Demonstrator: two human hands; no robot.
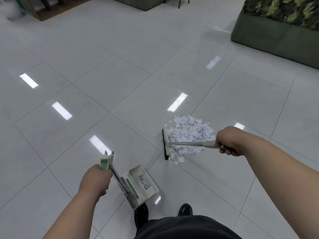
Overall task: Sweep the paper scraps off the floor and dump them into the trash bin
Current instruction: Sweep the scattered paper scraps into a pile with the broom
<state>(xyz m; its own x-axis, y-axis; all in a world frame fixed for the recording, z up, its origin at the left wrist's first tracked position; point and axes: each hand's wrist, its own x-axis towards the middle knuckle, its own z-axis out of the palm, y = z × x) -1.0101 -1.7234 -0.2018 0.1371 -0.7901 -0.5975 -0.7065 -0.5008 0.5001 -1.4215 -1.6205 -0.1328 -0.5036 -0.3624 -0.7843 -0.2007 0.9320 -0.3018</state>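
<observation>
A pile of white paper scraps [187, 133] lies on the glossy grey tile floor [120, 66], right of centre. My right hand [228, 141] grips the handle of a broom [191, 144], whose dark-bristled head [165, 145] stands along the pile's left edge. My left hand [95, 181] grips the green-and-cream handle of a long-handled dustpan [138, 185]. The pan hangs or rests low near my feet, about a tile left of the scraps. No trash bin is in view.
A green upholstered bench with a leafy planter [276, 30] stands at the back right. Another green seat [138, 2] and chair legs are at the top centre. Dark wooden furniture [43, 9] is at the top left. My black shoes [185, 209] are at the bottom.
</observation>
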